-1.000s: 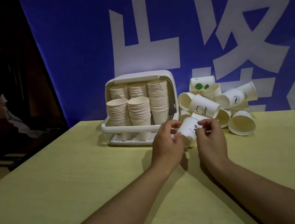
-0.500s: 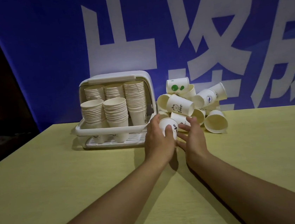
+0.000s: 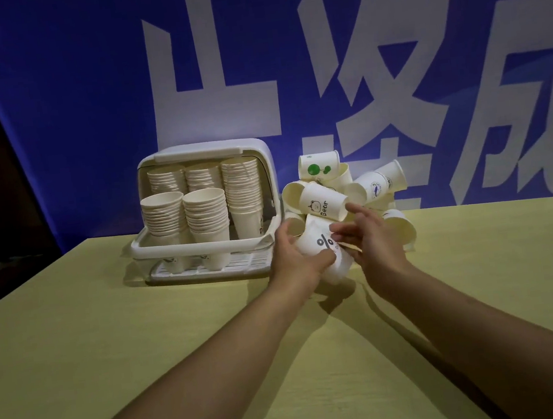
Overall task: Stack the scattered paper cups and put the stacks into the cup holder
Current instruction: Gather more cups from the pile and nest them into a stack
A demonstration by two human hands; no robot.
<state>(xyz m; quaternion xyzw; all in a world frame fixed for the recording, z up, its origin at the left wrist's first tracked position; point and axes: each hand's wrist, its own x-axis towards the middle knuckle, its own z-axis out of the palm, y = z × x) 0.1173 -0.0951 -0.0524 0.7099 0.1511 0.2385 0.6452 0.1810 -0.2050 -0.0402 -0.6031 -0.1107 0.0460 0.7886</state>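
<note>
On the yellow table (image 3: 111, 348), seen from the head camera, my left hand (image 3: 294, 259) grips a small nested stack of paper cups (image 3: 321, 252), thumb curled over the near side across the printed wall, fingers wrapped behind; the stack lies tilted, its base end toward me and just above the tabletop. My right hand (image 3: 371, 239) hovers just beside it, fingers loosely spread and slightly bent, their tips at the upper cup's wall; whether they truly touch it I cannot tell. Behind both hands sits the loose pile of cups (image 3: 352, 187), lying at all angles, one marked "Bear" (image 3: 322, 202) directly above my stack. Left of the pile stands the cup holder (image 3: 203, 248), lid raised, already carrying several upright stacks, the front right position apparently free. Assessment: these cups are very light, thin-walled and easily crushed or dented, and stiffest at the rolled rim and base. I judge the safest hold to be a gentle wrap around the wall, not a hard squeeze. Nested cups may slide apart if tilted mouth-down, so supporting the base is advisable.
</note>
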